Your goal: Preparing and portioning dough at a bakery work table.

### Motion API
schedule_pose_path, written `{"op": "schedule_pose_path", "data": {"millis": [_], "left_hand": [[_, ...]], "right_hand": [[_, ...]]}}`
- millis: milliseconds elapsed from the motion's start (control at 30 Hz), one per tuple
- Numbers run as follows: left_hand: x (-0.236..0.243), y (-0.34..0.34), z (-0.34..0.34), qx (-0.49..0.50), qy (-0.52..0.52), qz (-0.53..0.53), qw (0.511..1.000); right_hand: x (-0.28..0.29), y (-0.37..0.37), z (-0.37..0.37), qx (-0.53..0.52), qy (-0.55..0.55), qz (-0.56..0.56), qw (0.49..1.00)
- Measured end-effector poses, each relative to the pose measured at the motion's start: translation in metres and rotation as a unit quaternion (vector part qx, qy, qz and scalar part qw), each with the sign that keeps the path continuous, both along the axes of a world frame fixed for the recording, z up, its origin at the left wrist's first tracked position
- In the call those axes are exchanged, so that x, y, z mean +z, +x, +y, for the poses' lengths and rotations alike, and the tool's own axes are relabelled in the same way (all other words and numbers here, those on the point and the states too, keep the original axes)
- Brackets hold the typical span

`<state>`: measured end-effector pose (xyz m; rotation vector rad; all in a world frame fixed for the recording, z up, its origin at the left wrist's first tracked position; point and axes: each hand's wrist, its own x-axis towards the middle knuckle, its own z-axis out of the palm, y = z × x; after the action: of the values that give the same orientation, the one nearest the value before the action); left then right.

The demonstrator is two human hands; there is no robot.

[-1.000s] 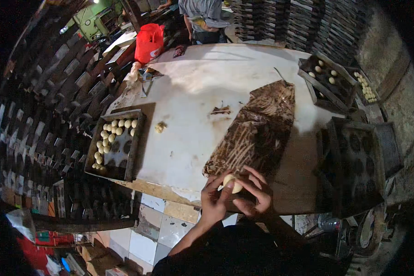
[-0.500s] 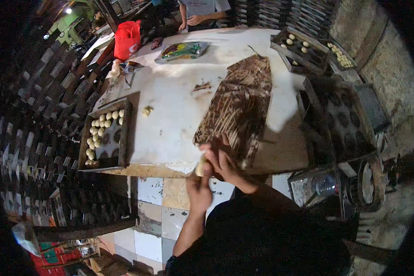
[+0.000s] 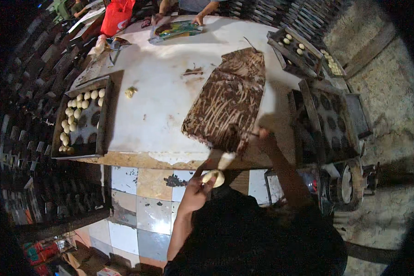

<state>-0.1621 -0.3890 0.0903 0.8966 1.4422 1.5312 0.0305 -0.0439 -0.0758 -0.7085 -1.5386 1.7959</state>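
Observation:
Just in front of the table's near edge, my left hand (image 3: 195,193) holds a flattened piece of pale dough (image 3: 215,178), cupped on the fingers with the thumb at its rim. My right hand (image 3: 266,136), somewhat blurred and in shadow, reaches over the table and grips a thin stick-like tool (image 3: 251,134). The tool's far end meets the lower right part of a dark brown paste (image 3: 225,99), which is spread in a long slab with many scraped streaks. Its exact tip is hard to make out against the paste.
A tray of pale dough balls (image 3: 106,115) stands at left; dark trays (image 3: 338,119) and another holding dough balls (image 3: 273,41) at right. A dough scrap (image 3: 130,92) lies on the white table (image 3: 147,124). Across it, another person's hands touch a plastic package (image 3: 177,30) near a red bag (image 3: 117,18).
My hands have parted: the right moved right to the paste with the tool, the left stays low with the dough, now seen flattened. The other person's hands have come down to the package.

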Motion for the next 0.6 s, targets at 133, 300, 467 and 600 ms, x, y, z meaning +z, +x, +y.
{"op": "schedule_pose_path", "data": {"millis": [133, 300, 467, 600], "left_hand": [[-0.029, -0.011, 0.032, -0.098, -0.085, 0.191, 0.973], [-0.084, -0.020, 0.066, -0.226, -0.026, 0.490, 0.841], [-0.100, -0.007, 0.090, -0.215, -0.063, 0.443, 0.868], [-0.094, 0.000, 0.094, -0.297, -0.162, 0.457, 0.823]], "right_hand": [[0.090, -0.034, -0.031, 0.185, 0.311, -0.549, 0.753], [0.045, -0.017, -0.026, 0.134, 0.669, -0.432, 0.590], [0.032, -0.045, 0.024, 0.032, 0.624, -0.378, 0.684], [0.036, -0.062, 0.057, 0.003, 0.537, -0.390, 0.748]]}}
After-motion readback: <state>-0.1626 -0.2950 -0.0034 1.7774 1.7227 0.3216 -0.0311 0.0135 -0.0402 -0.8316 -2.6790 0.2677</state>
